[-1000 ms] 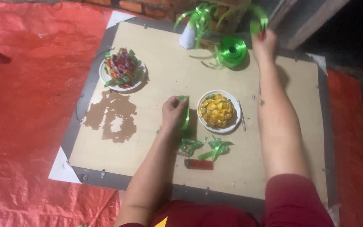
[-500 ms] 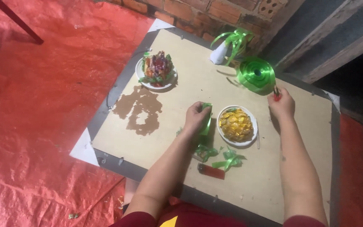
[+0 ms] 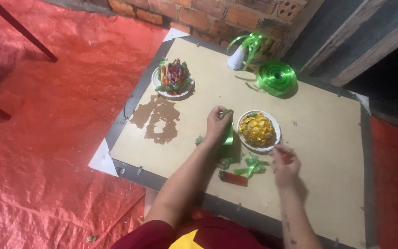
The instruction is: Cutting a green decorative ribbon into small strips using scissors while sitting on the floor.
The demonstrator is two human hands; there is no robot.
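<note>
A pale table (image 3: 318,138) stands on red sheeting by a brick wall. The left hand (image 3: 217,125) has its fingers clenched around a green ribbon strip (image 3: 229,133), just left of a white plate of yellow sweets (image 3: 258,130). The right hand (image 3: 285,163), fingers loosely released and blurred, hovers near that plate, beside green ribbon bows (image 3: 250,166).

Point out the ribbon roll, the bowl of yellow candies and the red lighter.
ribbon roll (image 3: 277,77): head view, on its green top face.
bowl of yellow candies (image 3: 272,140): head view, on its white rim.
red lighter (image 3: 233,179): head view, on the middle of its body.

A green ribbon strip (image 3: 228,133) hangs from the left hand (image 3: 217,125) near the board's (image 3: 328,138) middle. A white plate of yellow candies (image 3: 258,131) sits just beside it.
</note>
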